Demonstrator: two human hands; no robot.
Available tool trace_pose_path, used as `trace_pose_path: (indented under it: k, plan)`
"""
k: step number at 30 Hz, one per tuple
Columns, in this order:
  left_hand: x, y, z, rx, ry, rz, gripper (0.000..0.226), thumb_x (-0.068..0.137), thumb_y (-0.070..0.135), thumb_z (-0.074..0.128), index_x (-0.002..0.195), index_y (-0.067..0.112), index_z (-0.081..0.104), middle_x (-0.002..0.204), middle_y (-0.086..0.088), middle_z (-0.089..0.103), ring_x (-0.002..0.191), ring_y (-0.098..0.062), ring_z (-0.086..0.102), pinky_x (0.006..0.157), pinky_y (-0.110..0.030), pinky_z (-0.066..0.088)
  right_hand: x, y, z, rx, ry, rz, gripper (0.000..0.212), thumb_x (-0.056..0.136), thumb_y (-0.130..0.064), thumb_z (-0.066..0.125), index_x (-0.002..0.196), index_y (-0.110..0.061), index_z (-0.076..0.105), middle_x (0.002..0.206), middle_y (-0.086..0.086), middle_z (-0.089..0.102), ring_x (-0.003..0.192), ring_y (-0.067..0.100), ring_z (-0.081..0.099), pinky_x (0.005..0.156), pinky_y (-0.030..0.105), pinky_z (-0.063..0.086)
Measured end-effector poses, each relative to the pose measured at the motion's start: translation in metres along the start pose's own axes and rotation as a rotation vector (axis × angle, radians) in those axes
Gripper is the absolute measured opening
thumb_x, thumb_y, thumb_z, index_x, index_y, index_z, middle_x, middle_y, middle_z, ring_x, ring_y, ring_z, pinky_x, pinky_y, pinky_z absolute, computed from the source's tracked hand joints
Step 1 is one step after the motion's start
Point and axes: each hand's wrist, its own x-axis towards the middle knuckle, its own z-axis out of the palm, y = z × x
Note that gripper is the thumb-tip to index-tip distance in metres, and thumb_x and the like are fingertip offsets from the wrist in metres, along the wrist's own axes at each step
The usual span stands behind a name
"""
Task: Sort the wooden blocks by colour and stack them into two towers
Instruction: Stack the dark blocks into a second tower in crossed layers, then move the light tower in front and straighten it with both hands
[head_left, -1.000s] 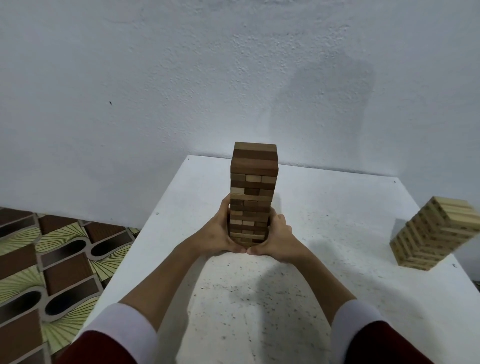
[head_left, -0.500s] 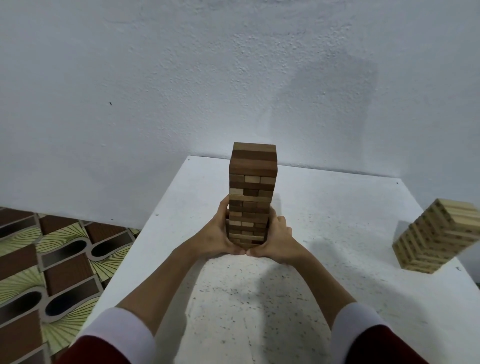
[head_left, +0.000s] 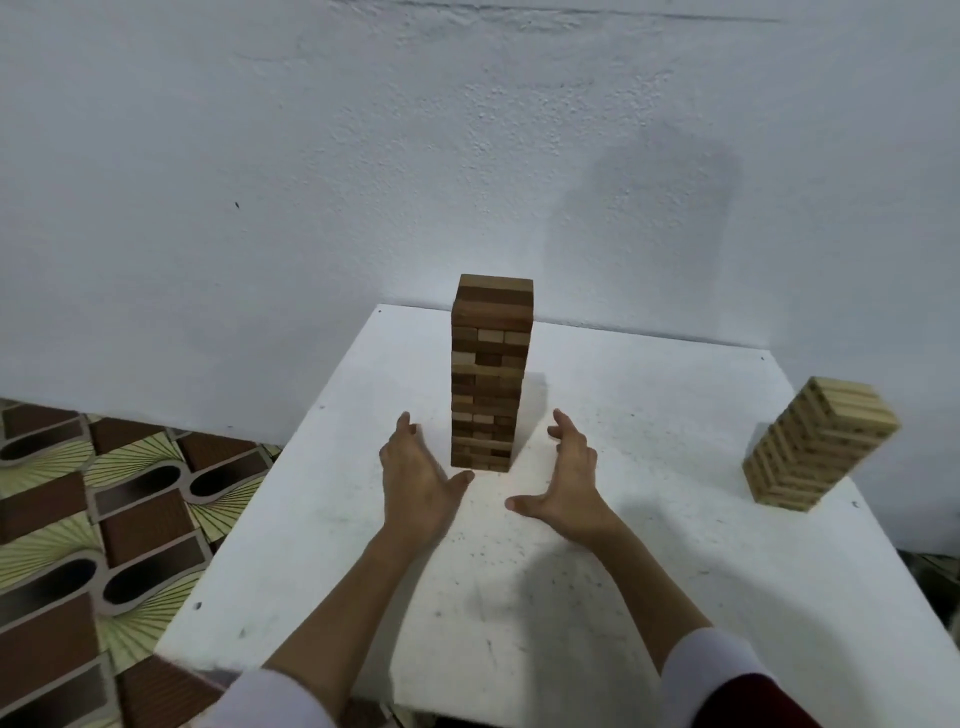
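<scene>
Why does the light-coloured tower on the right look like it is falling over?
In the head view, the wide lens bends things near the edge, so the light tower looks tilted, while the dark tower in the middle looks straight. Its outline is sharp, not smeared. The table edges splay too. A soft grey shadow lies on the wall.

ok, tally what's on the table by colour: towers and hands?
Dark brown tower: 1
Pale tower: 1
Hands: 2, left hand and right hand, both open beside the dark tower, not touching it
Total: 4
</scene>
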Motion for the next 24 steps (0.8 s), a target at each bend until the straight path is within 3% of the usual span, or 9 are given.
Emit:
trace_pose_path:
  k: [5,9,11,14,18,22,24]
  plan:
    - [-0.045,0.015,0.01,-0.044,0.157,-0.071,0.075,0.077,0.009,0.075,0.139,0.004,0.032,0.137,-0.013,0.042,0.129,-0.025,0.03,0.101,-0.04,0.04,-0.047,0.025,-0.024,0.205,0.173,0.078,0.074,0.077,-0.01,0.075,0.138,-0.018,0.033,0.126,-0.004,0.042,0.119,0.018,0.041,0.104,0.035,0.039]
    - [-0.084,0.035,0.028,-0.089,0.15,0.034,0.052,0.08,-0.002,0.066,0.127,0.003,0.042,0.125,-0.01,0.044,0.118,-0.018,0.031,0.092,-0.03,0.041,-0.086,0.056,-0.056,0.184,0.423,0.044,0.033,0.082,0.007,0.063,0.11,-0.008,0.058,0.108,0.007,0.058,0.096,0.021,0.053,0.083,0.017,0.045]
    - [-0.098,0.049,0.04,-0.107,0.094,0.082,0.041,0.082,-0.003,0.062,0.119,0.006,0.046,0.118,-0.006,0.046,0.113,-0.014,0.033,0.086,-0.024,0.039,-0.102,0.068,-0.075,0.223,0.492,0.094,0.027,0.083,0.011,0.056,0.102,-0.007,0.061,0.101,0.008,0.062,0.091,0.02,0.056,0.074,0.004,0.042]
    - [-0.113,0.068,0.062,-0.112,-0.019,0.145,0.03,0.084,-0.001,0.06,0.108,0.012,0.049,0.11,0.0,0.046,0.111,-0.014,0.036,0.084,-0.023,0.041,-0.118,0.087,-0.105,0.257,0.544,0.18,0.027,0.083,0.01,0.051,0.099,-0.008,0.063,0.095,0.005,0.064,0.085,0.014,0.057,0.067,-0.002,0.038]
    - [-0.12,0.096,0.087,-0.202,-0.245,0.209,0.037,0.083,0.0,0.06,0.115,0.013,0.047,0.11,0.003,0.041,0.112,-0.012,0.037,0.091,-0.021,0.038,-0.128,0.112,-0.141,0.253,0.628,0.278,0.025,0.083,0.009,0.047,0.091,-0.009,0.063,0.093,0.003,0.063,0.079,0.007,0.054,0.063,-0.001,0.037]
    - [-0.11,0.123,0.112,-0.219,-0.49,0.259,0.056,0.082,0.01,0.068,0.129,0.014,0.038,0.119,0.001,0.038,0.113,-0.012,0.038,0.096,-0.02,0.035,-0.128,0.132,-0.172,0.319,0.671,0.333,0.017,0.08,0.007,0.058,0.09,-0.007,0.059,0.092,0.004,0.062,0.083,0.016,0.057,0.068,0.019,0.042]
    - [-0.102,0.136,0.126,-0.213,-0.59,0.249,0.066,0.08,0.014,0.072,0.134,0.018,0.034,0.124,0.0,0.037,0.113,-0.01,0.039,0.096,-0.019,0.035,-0.122,0.142,-0.186,0.34,0.632,0.338,0.024,0.079,0.006,0.064,0.096,-0.007,0.055,0.097,0.006,0.061,0.087,0.019,0.057,0.074,0.026,0.045]
